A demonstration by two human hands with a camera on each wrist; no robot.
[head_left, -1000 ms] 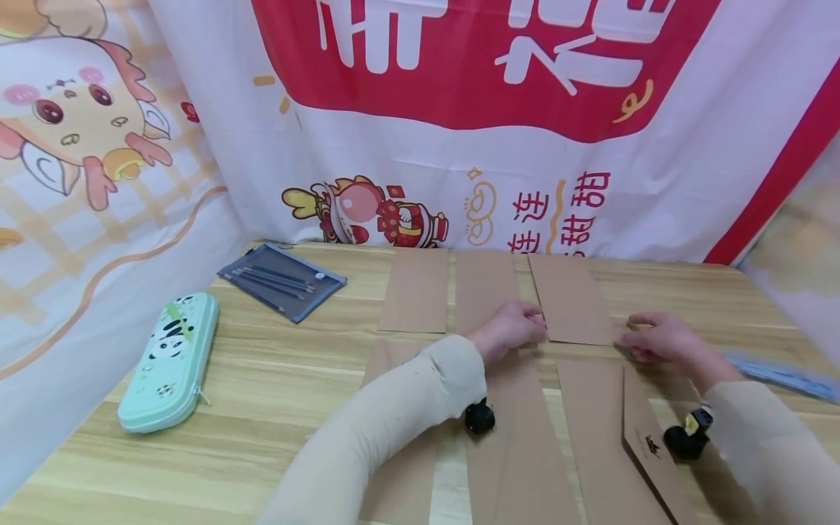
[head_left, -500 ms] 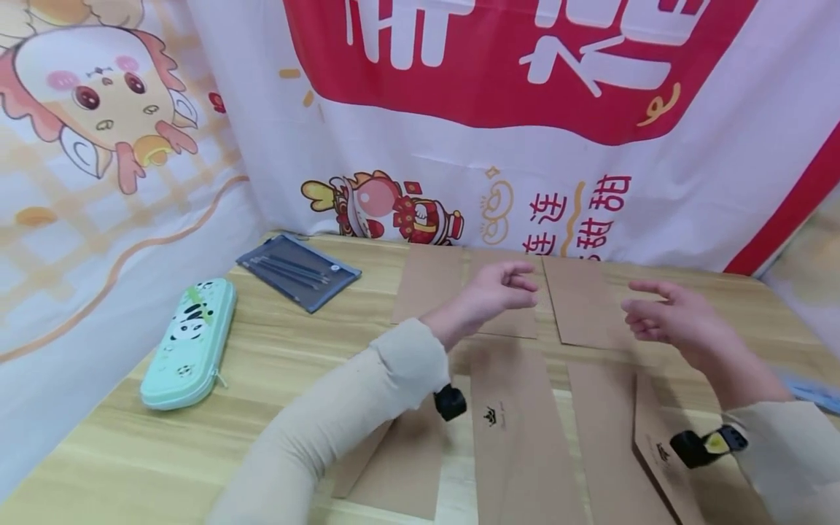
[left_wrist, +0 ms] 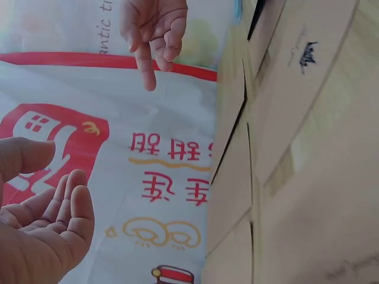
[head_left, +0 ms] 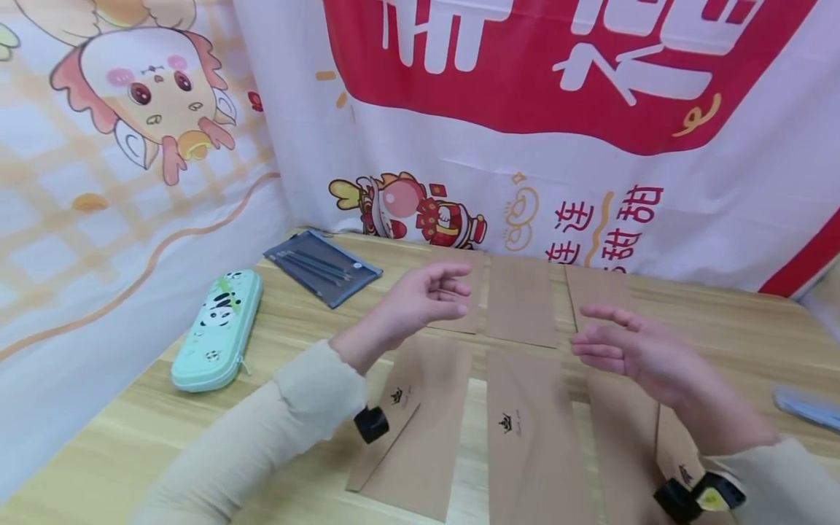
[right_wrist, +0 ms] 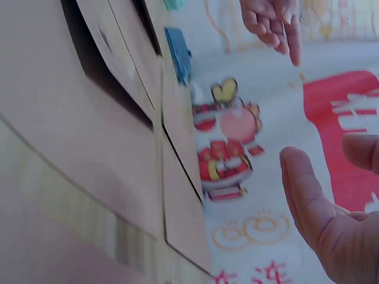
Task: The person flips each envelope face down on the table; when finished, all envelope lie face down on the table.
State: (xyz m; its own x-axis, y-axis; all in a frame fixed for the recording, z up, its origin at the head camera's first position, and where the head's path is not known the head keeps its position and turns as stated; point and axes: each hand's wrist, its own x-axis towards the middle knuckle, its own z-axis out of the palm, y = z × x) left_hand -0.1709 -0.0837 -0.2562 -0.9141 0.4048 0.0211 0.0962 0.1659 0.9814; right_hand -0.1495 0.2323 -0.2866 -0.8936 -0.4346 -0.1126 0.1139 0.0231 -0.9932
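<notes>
My left hand (head_left: 420, 302) hovers in the air with its fingers loosely bent, holding nothing. It overlaps the back left brown paper piece (head_left: 467, 313) in the head view. My right hand (head_left: 633, 346), also holding nothing, is raised over the near edge of the back right piece (head_left: 596, 286). Between them lies the back middle piece (head_left: 521, 299). Three brown kraft envelopes form the front row: a left one (head_left: 429, 445) with its flap and crown print showing, a middle one (head_left: 538, 452) with a crown print, and a right one (head_left: 613, 423) partly under my right forearm.
A mint panda pencil case (head_left: 216, 332) stands on the left of the wooden table (head_left: 289, 423). Behind it lies a dark mesh zip pouch (head_left: 321, 266) with pencils inside. At the right edge is a light blue item (head_left: 810, 407). Printed cloth (head_left: 499, 168) hangs behind.
Both hands have lifted away from the back right piece and spread apart, the left hand moving left. The head view has turned left. The papers lie as before.
</notes>
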